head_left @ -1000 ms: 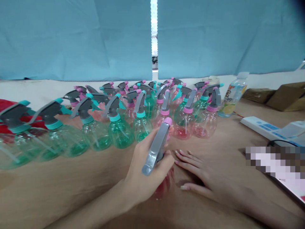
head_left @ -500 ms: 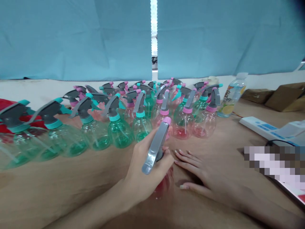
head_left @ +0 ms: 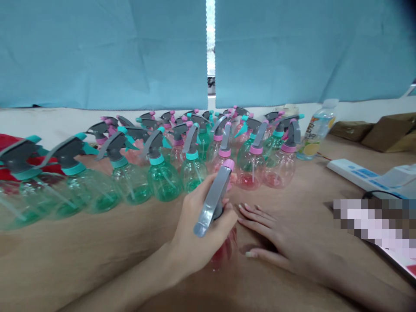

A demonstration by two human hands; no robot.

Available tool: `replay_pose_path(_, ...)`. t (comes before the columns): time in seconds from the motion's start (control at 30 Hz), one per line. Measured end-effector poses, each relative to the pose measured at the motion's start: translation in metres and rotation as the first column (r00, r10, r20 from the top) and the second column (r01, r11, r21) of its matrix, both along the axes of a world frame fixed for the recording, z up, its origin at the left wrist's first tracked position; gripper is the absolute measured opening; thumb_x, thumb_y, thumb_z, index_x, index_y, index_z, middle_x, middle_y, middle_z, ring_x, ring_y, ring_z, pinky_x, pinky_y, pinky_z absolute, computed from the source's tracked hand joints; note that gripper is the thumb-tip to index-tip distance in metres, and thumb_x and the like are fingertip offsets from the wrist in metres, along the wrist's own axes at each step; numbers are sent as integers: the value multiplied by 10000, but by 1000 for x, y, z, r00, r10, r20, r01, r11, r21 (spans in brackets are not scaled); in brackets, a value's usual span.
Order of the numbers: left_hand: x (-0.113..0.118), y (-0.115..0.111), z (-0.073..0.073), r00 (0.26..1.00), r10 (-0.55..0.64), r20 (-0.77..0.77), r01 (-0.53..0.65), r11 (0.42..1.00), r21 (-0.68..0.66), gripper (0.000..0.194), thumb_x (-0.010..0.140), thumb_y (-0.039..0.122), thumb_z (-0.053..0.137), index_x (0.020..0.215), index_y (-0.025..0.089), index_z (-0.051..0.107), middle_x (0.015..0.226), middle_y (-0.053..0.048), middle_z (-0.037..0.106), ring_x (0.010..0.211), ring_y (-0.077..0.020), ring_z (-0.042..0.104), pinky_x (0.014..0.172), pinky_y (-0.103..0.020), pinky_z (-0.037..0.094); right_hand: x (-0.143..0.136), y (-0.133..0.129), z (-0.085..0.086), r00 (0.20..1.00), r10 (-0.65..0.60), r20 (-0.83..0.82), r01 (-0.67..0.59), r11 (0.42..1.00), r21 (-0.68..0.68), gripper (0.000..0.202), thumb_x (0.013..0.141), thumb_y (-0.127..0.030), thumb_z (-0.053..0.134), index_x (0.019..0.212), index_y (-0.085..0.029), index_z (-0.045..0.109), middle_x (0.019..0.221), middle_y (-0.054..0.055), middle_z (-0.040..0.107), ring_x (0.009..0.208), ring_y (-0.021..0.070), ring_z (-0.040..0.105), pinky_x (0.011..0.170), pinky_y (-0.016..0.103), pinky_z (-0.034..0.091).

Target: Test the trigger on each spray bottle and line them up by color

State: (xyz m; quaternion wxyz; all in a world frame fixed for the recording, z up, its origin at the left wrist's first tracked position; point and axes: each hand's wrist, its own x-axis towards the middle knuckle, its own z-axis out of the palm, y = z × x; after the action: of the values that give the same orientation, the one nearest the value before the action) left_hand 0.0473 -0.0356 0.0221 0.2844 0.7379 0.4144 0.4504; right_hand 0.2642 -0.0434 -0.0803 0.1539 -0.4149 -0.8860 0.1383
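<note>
My left hand is wrapped round the neck of a pink spray bottle, whose grey trigger head with a pink nozzle points away from me. The bottle's lower part shows below my fingers. Just to its right, my right hand lies flat on the wooden table, fingers spread and holding nothing. Beyond both hands stand rows of spray bottles: a green one with a turquoise collar, a pink one with a pink collar, and several more in these colours.
At the right back is a clear drink bottle with a lemon label. A white power strip lies in front of brown cardboard. Red cloth shows at the far left. A blue curtain hangs behind the table.
</note>
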Motion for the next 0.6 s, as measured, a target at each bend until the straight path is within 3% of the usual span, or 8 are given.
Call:
replay_pose_path(0.23, -2, 0, 10, 998, -64, -8, 63, 997, -38, 125, 649, 132, 453, 702, 242, 425, 565, 75, 329, 497, -120, 318, 471, -251, 321, 0, 0, 1, 1000, -7, -23, 7, 1000, -7, 657, 905, -527, 544, 1468, -256, 342, 1515, 83, 360, 1396, 284, 316, 1117, 529, 311)
replay_pose_path(0.47, -5, 1, 12, 995, -100, 9, 100, 994, -47, 86, 673, 143, 484, 706, 222, 489, 618, 59, 476, 528, -118, 431, 529, -250, 409, -1, 0, 3, 1000, 3, -30, -4, 1000, -7, 652, 906, -516, 550, 1470, -267, 339, 1513, 76, 368, 1395, 284, 321, 1117, 524, 318)
replay_pose_path(0.6, -5, 1, 11, 997, -82, -6, 82, 997, -9, 112, 667, 143, 469, 728, 232, 501, 620, 51, 474, 530, -124, 426, 528, -253, 430, -2, -1, 5, 1000, -12, -21, 11, 1000, -22, 649, 905, -524, 546, 1466, -267, 348, 1513, 73, 369, 1396, 286, 316, 1122, 521, 313)
